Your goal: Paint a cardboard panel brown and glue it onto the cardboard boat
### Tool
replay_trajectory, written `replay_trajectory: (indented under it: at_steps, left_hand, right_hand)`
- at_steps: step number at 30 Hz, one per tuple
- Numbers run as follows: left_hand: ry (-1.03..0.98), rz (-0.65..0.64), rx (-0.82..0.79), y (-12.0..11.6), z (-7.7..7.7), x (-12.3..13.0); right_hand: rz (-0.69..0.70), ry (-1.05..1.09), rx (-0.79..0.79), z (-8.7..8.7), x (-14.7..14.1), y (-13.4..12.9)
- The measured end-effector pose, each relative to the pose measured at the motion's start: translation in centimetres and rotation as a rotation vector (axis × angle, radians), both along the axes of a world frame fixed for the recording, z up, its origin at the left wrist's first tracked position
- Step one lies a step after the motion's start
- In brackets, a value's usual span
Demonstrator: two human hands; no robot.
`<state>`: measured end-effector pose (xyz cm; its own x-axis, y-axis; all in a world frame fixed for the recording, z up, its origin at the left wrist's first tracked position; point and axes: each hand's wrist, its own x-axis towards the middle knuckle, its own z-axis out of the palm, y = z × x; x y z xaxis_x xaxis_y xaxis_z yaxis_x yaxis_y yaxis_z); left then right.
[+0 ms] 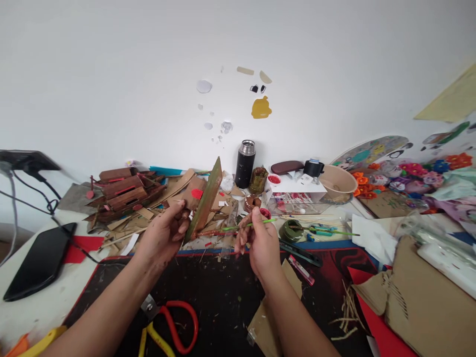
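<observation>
Upright and slightly tilted, a long pointed painted piece (205, 201), green along one side and brown on the other, is held at its left edge by my left hand (171, 229). My right hand (258, 242) pinches a thin green-handled paintbrush (230, 228). The brush's brown-stained end reaches left to the lower part of the painted piece. Just right of my right hand stands an open jar of dark green paint (291, 230), with another thin green stick across it. Behind my right hand sits a small brown pot (253, 202).
A brown cardboard model (124, 191) and scraps lie at the left back. A black flask (245, 163) stands by the wall. Red-handled scissors (182, 327) rest on the dark mat (219, 292). A phone (40, 260) lies left; cardboard (427, 292) lies right.
</observation>
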<state>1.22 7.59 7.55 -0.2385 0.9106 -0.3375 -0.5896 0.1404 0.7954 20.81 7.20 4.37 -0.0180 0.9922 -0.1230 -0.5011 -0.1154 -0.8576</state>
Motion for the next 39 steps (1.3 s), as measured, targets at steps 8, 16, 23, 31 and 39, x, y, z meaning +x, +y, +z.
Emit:
replay_trajectory:
  at_steps: [8,16,23,31,39]
  left_hand:
    - [0.014,0.001,-0.029,-0.1,0.0,0.3]
    - [0.043,0.005,-0.061,-0.2,0.5,0.8]
    - [0.061,0.002,-0.073,-0.2,0.1,0.9]
    - [0.075,-0.022,-0.075,-0.4,0.3,1.1]
    - [0.066,-0.025,-0.082,-0.4,0.1,1.3]
  right_hand:
    - [-0.123,0.049,-0.015,0.9,0.4,0.3]
    - [-0.178,0.076,-0.021,1.2,1.0,0.5]
    - [-0.226,0.099,-0.033,1.5,1.3,0.7]
    - [-0.293,0.145,-0.017,1.9,1.9,0.9]
    - [-0.315,0.164,-0.016,2.2,2.2,1.1]
